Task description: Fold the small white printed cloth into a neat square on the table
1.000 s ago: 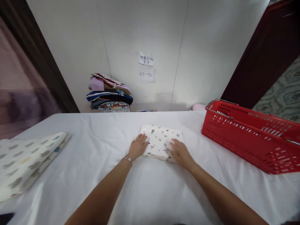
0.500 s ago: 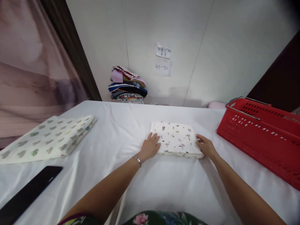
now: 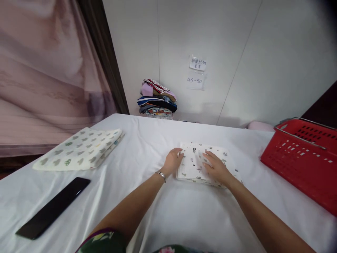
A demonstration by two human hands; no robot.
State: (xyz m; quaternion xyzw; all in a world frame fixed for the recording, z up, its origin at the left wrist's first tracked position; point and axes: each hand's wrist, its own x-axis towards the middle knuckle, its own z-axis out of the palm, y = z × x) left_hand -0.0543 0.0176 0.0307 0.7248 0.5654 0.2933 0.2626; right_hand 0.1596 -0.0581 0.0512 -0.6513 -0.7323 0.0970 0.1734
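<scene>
A folded white cloth (image 3: 196,168) with small printed plants and animals lies on the table in front of me. My left hand (image 3: 173,161), with a metal band at the wrist, rests at the cloth's left edge, its fingers slightly bent and apart from the thumb. Over the right half of the cloth is my right hand (image 3: 216,168), fingers spread and pointing left. It hides part of the print, and whether it presses on the fabric I cannot tell.
A folded cream cloth (image 3: 79,147) with grey cloud-like shapes lies at the left, behind a black flat slab (image 3: 54,207). The red basket (image 3: 297,165) stands on the right. Stacked fabrics (image 3: 158,100) rise beyond the white table's (image 3: 147,131) far edge, against the wall.
My right hand has moved left from the cloth's right edge to over its top. My left hand stays at the left edge, its fingers more bent. The view has turned left.
</scene>
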